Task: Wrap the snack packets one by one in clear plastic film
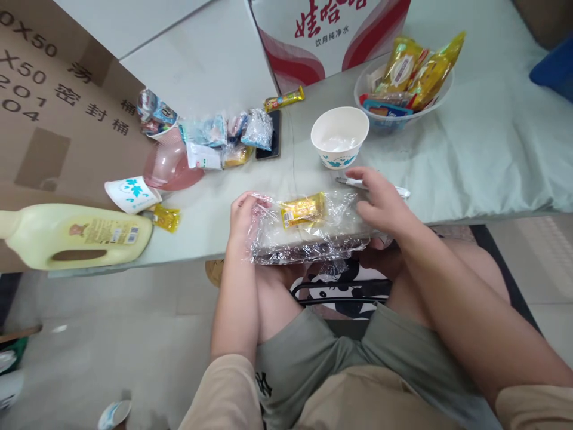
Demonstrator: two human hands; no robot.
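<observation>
My left hand [244, 216] is closed on the left edge of a sheet of clear plastic wrap [268, 242], which hangs over the table's front edge. On the wrap lies a small yellow packaged snack [303, 209]. My right hand [382, 202] hovers over a slim white tool [402, 192] with a dark tip, perhaps a utility knife, lying on the table. Its thumb and index finger are apart, one on each side of the tool; the other fingers are partly hidden. Just behind stands a white paper bowl [340, 138] with a blue leaf print.
A clear bowl of snacks [405, 122] sits at the back right. To the left are wrapped packets [208, 132], a phone [276, 137], a pink balloon [172, 164], a tipped paper cup [133, 194] and a yellow jug [80, 236]. Cartons [331, 36] line the back.
</observation>
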